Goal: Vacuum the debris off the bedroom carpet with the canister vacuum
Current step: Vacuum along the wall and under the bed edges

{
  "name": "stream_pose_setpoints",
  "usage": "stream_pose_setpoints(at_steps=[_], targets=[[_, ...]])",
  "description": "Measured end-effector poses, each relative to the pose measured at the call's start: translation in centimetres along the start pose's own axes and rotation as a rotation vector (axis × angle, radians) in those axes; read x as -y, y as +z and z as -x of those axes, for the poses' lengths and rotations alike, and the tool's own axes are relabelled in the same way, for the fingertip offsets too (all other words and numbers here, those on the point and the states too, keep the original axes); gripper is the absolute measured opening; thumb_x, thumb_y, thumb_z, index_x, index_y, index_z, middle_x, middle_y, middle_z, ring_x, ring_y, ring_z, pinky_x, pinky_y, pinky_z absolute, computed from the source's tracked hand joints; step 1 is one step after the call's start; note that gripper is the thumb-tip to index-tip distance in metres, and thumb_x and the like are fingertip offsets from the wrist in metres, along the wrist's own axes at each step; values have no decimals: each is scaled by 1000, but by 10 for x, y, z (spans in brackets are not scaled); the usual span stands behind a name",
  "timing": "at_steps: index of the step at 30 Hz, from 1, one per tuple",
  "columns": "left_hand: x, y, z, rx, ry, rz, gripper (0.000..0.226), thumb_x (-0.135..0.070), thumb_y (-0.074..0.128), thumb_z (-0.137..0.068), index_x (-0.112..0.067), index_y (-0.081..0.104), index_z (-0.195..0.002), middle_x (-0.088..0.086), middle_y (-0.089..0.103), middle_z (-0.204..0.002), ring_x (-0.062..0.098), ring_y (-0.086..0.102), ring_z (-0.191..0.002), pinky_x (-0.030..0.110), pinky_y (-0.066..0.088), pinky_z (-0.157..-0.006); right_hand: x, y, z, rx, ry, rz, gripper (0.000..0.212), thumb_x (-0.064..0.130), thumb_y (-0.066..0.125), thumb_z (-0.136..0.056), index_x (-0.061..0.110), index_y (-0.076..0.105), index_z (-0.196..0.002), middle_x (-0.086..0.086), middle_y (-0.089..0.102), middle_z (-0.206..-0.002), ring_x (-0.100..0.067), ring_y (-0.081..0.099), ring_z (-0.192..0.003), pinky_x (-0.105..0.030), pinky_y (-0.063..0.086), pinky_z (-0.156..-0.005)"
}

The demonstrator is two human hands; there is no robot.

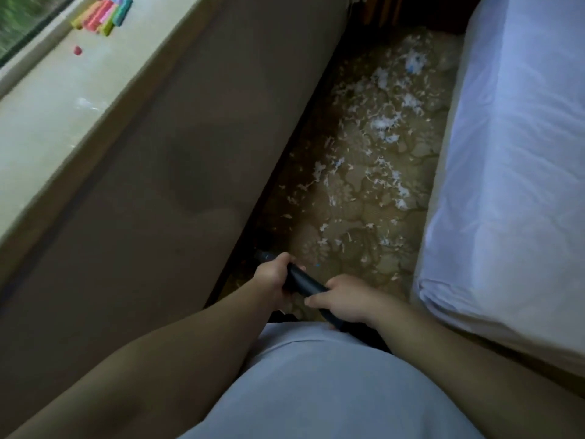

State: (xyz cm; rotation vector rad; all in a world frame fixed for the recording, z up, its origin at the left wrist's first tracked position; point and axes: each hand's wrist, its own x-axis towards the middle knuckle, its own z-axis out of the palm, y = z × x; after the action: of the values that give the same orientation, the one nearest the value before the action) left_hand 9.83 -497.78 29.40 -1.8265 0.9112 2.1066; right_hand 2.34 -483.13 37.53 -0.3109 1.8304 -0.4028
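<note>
Dark vacuum tube (304, 282) sits low over carpet (354, 264), close to body, pointing toward foot of wall. Left hand (272, 277) wraps round forward end; right hand (345, 302) curls round rear part. Nozzle tip hidden, canister out of sight. White shredded debris (383, 122) litters carpet from just ahead of hands to far end of strip beside bed (506, 153). Looks barely begun: almost all scraps left to pick up. Coloured blocks (101, 14) on window ledge (47, 122).
</note>
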Motion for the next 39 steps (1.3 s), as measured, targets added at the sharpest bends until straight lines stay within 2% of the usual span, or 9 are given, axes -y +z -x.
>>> stream_pose_setpoints(at_steps=[4, 8, 13, 16, 23, 25, 27, 32, 39], targets=[[-11, -9, -8, 37, -24, -28, 14, -19, 63, -93, -6, 65, -88, 9, 66, -75, 26, 63, -74, 41, 56, -76, 13, 13, -4, -59, 36, 5, 40, 52, 74, -89, 13, 72, -97, -13, 78, -94, -33, 77, -86, -42, 60, -74], [-7, -8, -13, 76, -59, -44, 12, -19, 61, -94, -7, 64, -92, 9, 65, -76, 25, 62, -74, 39, 54, -68, 14, 16, 1, -87, 87, 1, 44, 55, 74, -88, 12, 72, -95, -8, 72, -86, -27, 70, -76, -33, 47, -66], [5, 13, -7, 134, -84, -117, 16, -22, 61, -95, -7, 63, -100, 8, 67, -75, 25, 64, -76, 41, 56, -74, -8, 13, 15, -119, 130, -38, 45, 58, 73, -88, 13, 71, -95, -7, 73, -88, -25, 71, -78, -33, 47, -67], [14, 38, 0, 150, -96, -185, 14, -21, 61, -96, -7, 62, -97, 10, 65, -81, 26, 62, -76, 39, 52, -62, -31, 6, 28, -136, 147, -94, 45, 59, 73, -88, 14, 71, -93, -8, 72, -88, -24, 70, -78, -32, 46, -67], [63, 120, 24, 203, -112, -353, 13, -13, 60, -97, 0, 61, -99, 14, 62, -82, 28, 61, -74, 39, 52, -61, -116, -6, 70, -220, 218, -330, 42, 55, 75, -87, 15, 73, -101, -9, 78, -88, -28, 77, -77, -41, 61, -75], [81, 150, 30, 195, -122, -428, 24, -16, 64, -95, 0, 61, -113, 15, 63, -93, 31, 63, -82, 42, 55, -69, -141, -10, 85, -265, 226, -384, 37, 52, 75, -89, 18, 71, -102, -8, 77, -90, -27, 76, -78, -38, 58, -71], [101, 178, 38, 207, -139, -522, 25, -17, 64, -94, -2, 59, -114, 15, 62, -96, 32, 62, -87, 45, 56, -80, -167, -13, 99, -297, 249, -450, 33, 49, 76, -88, 20, 70, -103, -9, 75, -92, -27, 75, -78, -36, 55, -69], [141, 231, 58, 294, -199, -710, 21, -19, 61, -97, -5, 61, -113, 12, 63, -85, 26, 61, -73, 36, 49, -51, -213, -15, 129, -342, 338, -559, 28, 44, 77, -85, 19, 68, -91, -6, 71, -87, -23, 71, -73, -34, 52, -64], [163, 268, 84, 364, -197, -885, 18, -19, 59, -99, -3, 61, -108, 10, 63, -79, 24, 58, -72, 39, 46, -60, -237, -27, 161, -389, 400, -666, 28, 41, 74, -91, 15, 67, -86, -5, 66, -82, -19, 62, -68, -31, 44, -60]])
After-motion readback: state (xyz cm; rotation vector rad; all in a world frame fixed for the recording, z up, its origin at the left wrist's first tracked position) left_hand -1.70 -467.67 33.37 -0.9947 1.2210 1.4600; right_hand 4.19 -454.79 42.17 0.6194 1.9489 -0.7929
